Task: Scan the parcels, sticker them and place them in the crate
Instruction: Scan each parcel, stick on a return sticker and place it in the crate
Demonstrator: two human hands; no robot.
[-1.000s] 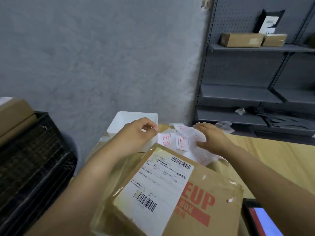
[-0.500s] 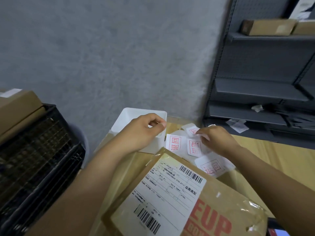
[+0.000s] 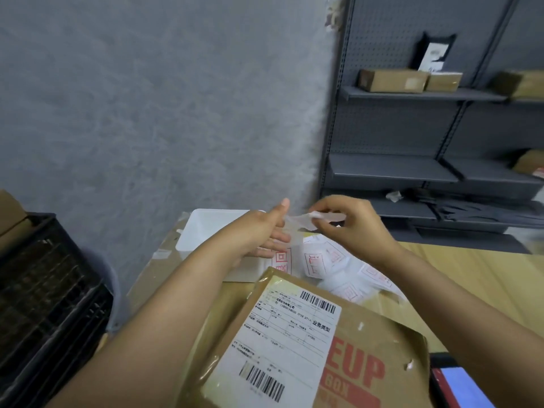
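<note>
I see the parcel (image 3: 309, 343) lying at the desk's (image 3: 485, 290) near edge. Behind it, loose stickers (image 3: 338, 269) spread toward the far edge, with a tray (image 3: 206, 231) at the far left corner. The crate (image 3: 44, 304) stands off the desk's left edge; shelving (image 3: 426, 142) rises behind the far right.

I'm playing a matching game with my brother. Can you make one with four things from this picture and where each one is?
Things:
1. black crate
2. white tray
3. parcel
4. sticker sheet

Places:
A. held up between both hands
B. near the bottom of the picture, with a barcode label on top
C. far left, beside the table
D. on the table by the grey wall, behind the left hand

Pairs: 1-C, 2-D, 3-B, 4-A. The right hand pinches the sheet too.
</note>
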